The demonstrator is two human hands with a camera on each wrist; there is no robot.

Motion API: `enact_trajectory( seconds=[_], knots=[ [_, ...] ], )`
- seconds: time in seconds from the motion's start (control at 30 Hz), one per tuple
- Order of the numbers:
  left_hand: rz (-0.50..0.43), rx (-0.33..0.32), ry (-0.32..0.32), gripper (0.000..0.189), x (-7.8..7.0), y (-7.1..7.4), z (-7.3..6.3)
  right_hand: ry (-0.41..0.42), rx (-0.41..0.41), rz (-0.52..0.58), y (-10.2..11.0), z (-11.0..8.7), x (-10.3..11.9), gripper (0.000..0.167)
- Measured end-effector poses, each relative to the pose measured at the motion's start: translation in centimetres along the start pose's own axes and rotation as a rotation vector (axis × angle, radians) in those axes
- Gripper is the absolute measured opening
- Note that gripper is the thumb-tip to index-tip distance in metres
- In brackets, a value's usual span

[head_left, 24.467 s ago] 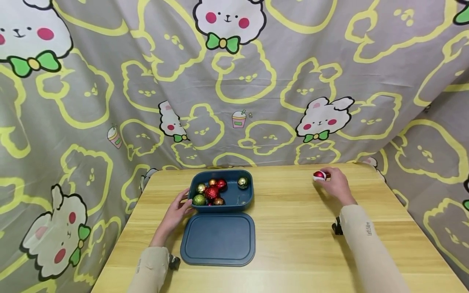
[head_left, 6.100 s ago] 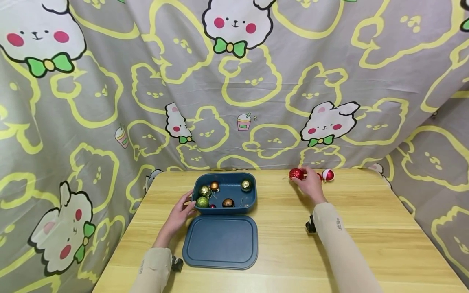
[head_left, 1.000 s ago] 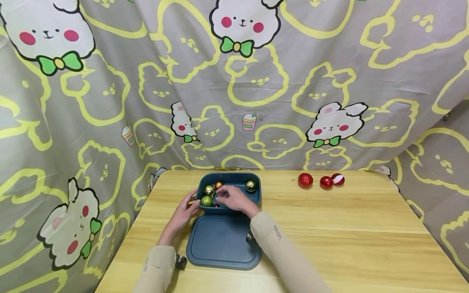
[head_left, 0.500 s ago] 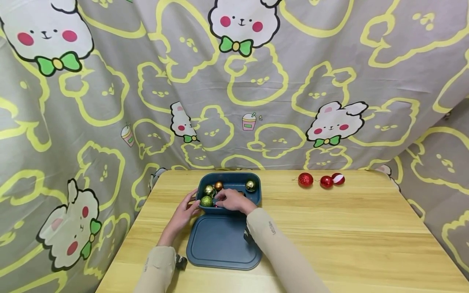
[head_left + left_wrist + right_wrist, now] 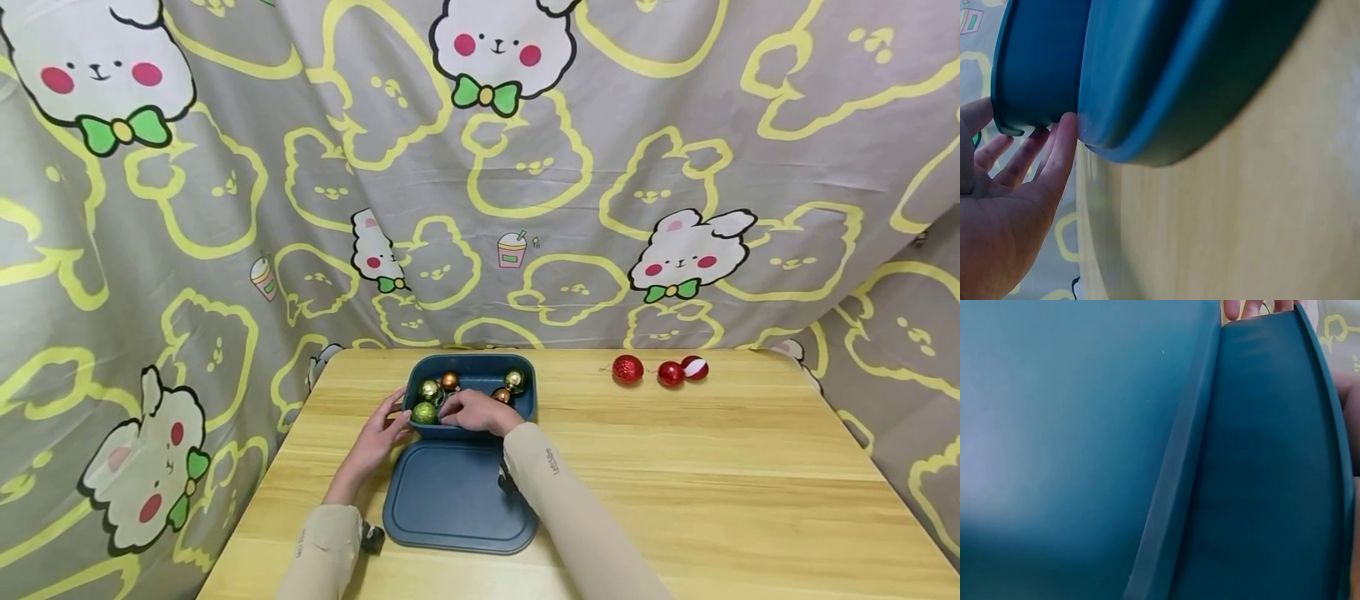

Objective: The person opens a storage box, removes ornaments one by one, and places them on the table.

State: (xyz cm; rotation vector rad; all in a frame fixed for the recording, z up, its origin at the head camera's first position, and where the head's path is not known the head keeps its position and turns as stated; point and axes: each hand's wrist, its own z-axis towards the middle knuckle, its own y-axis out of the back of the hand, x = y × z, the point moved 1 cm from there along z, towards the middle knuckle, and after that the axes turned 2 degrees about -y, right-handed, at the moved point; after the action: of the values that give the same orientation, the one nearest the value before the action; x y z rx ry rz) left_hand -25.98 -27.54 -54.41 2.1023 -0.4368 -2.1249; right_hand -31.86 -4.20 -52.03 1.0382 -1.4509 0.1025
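Observation:
A dark blue box (image 5: 471,363) stands uncovered near the back of the table, holding several Christmas baubles. My left hand (image 5: 378,429) touches its left side; in the left wrist view, the hand's fairly straight fingers (image 5: 1063,140) lie against the wall. Inside the box, my right hand (image 5: 474,410) reaches down at the front, its fingertips beside a glittery green bauble (image 5: 424,413); whether they hold anything is hidden. Around it lie a gold bauble (image 5: 430,391), an orange one (image 5: 449,381), a brown one (image 5: 502,396) and another gold bauble (image 5: 514,381).
The box's flat blue lid (image 5: 460,496) lies on the table right in front of the box, under my right forearm. At the back right rest a glittery red bauble (image 5: 627,369), a shiny red one (image 5: 670,373) and a red-and-white one (image 5: 695,367). A patterned curtain (image 5: 562,208) hangs behind.
Since the oldest frame, red baubles have left the box and stand at the back right. In the last second my right hand has sunk toward the box's front wall, uncovering the brown bauble.

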Motion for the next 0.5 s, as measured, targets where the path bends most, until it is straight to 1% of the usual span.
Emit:
enact_trajectory(
  seconds=[0.23,0.5],
  knots=[
    [-0.02,0.009,0.003,0.057,-0.25,-0.1,0.05,-0.02,0.035,0.027,-0.11,0.3,-0.25,0.021],
    [-0.012,0.003,0.003,0.056,-0.33,-0.22,-0.06,-0.034,0.016,0.068,-0.22,0.37,-0.21,0.017]
  ],
)
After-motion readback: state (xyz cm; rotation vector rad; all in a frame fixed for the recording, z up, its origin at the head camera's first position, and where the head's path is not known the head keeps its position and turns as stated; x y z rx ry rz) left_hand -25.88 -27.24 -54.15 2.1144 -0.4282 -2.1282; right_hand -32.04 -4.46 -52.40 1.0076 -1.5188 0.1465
